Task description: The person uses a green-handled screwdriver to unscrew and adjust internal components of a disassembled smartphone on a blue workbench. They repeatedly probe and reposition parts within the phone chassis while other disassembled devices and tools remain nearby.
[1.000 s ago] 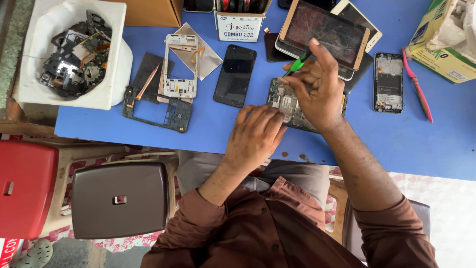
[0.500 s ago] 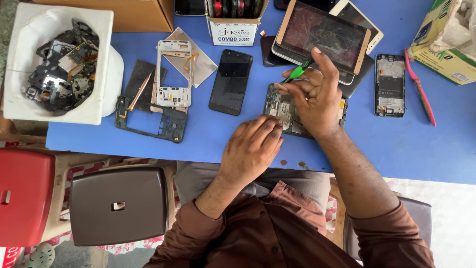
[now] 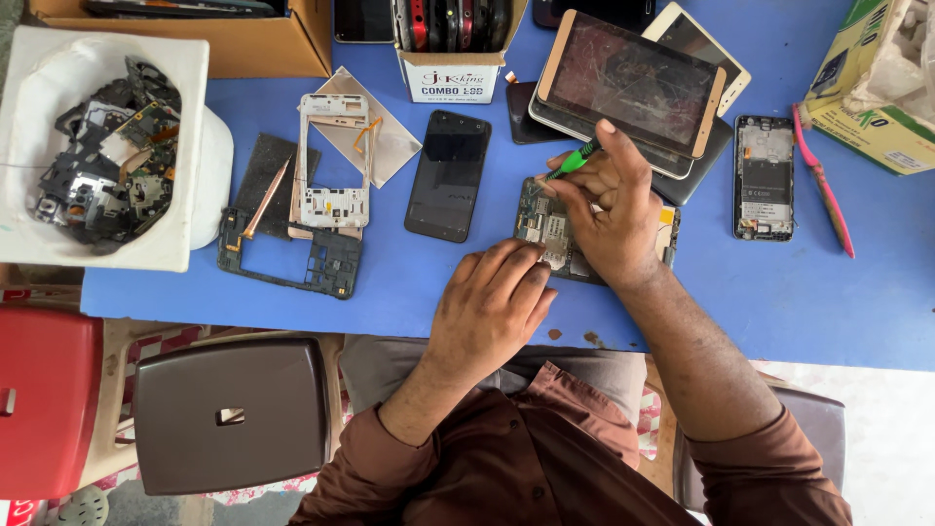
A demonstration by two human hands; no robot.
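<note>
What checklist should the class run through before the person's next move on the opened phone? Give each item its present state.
1. Opened phone lies flat on the blue table: ok.
2. Left hand steadies the phone's near edge with its fingertips: ok.
3. Right hand holds the green-handled tool: ok.
4. Tool tip seated on the right spot: cannot tell, the hand hides it.
5. Room around the phone: not ok, the cracked tablet lies right behind the right hand.
6. Black phone lies apart from both hands: ok.
</note>
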